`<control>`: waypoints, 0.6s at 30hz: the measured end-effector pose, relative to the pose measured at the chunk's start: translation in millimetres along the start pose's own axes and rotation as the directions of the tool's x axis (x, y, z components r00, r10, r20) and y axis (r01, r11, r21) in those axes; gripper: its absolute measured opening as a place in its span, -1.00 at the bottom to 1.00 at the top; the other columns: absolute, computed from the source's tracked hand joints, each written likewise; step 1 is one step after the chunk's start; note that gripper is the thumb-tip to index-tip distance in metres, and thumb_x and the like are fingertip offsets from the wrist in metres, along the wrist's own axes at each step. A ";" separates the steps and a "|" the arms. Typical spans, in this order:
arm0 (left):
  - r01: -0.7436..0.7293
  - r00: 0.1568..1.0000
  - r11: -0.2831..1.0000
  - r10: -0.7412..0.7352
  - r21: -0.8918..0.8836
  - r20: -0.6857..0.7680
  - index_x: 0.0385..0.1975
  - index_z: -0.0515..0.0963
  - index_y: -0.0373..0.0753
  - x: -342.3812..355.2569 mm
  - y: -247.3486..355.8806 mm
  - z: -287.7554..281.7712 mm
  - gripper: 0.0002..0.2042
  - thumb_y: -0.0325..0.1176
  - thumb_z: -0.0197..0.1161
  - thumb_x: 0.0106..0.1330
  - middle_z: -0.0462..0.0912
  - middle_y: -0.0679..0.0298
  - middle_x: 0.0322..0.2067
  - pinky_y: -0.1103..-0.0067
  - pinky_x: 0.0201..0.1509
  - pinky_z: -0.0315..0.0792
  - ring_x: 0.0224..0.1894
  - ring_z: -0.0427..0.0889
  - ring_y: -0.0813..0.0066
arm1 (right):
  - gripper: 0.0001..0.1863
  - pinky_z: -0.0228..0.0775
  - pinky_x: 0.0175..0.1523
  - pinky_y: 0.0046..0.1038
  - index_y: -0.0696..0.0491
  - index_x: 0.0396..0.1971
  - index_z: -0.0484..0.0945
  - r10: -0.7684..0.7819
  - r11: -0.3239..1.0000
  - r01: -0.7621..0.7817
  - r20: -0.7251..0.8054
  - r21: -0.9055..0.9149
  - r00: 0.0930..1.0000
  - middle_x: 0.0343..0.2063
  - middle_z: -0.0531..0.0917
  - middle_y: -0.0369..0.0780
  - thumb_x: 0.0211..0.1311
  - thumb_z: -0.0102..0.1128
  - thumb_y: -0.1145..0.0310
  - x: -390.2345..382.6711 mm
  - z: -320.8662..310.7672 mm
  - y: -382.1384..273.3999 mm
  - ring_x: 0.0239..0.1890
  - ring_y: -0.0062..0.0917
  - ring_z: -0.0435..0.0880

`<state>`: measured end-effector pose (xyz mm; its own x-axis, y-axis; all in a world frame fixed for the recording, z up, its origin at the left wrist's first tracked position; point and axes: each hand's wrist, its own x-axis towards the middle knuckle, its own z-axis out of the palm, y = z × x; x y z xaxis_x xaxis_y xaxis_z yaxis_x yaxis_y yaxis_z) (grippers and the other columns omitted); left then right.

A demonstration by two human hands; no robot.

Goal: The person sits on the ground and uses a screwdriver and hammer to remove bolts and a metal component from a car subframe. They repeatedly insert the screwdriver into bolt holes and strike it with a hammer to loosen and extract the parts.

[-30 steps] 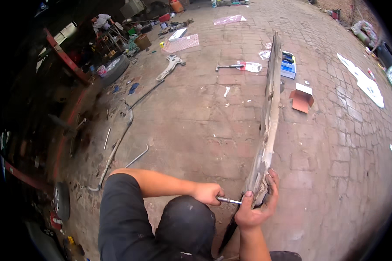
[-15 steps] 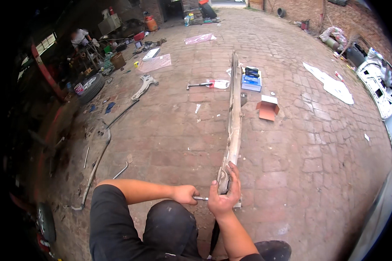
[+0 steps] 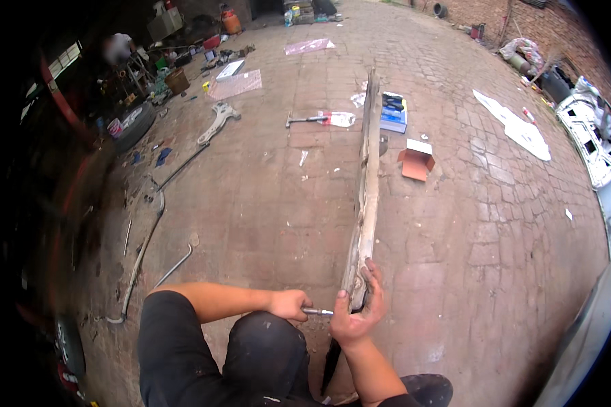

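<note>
Brick paving [image 3: 265,197], blue box [image 3: 392,112], open orange carton [image 3: 415,163], white sheets [image 3: 516,125]

Working end of metal tool [image 3: 317,311] hidden behind long weathered strip [image 3: 366,197]; other end buried in left hand [image 3: 290,304]. Near end of strip covered by right hand [image 3: 357,313]. Dark part [image 3: 331,363] below right hand too shadowed to identify. Far-left clutter blurred. White panel [image 3: 594,139] cut off at right rim.
</note>
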<state>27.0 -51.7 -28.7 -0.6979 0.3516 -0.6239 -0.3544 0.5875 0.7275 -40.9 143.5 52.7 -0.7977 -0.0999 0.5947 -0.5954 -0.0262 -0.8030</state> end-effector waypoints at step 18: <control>-0.083 0.981 0.990 0.101 0.113 -0.167 -0.43 0.59 -0.33 -16.2 14.7 -5.9 -0.81 -0.32 0.29 0.09 0.54 0.19 -0.65 0.39 -0.44 0.39 -0.57 0.49 0.44 | -0.50 0.29 0.34 -0.15 0.37 0.08 0.41 -0.011 1.000 0.010 -0.020 -0.019 1.000 0.17 0.48 0.18 0.11 0.23 0.53 -1.3 8.6 0.4 0.25 0.00 0.49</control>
<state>29.4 -53.0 -6.3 -0.8241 0.2828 -0.4908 -0.2228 0.6347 0.7399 -39.3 135.1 51.3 -0.7931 -0.0793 0.6039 -0.6053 -0.0081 -0.7960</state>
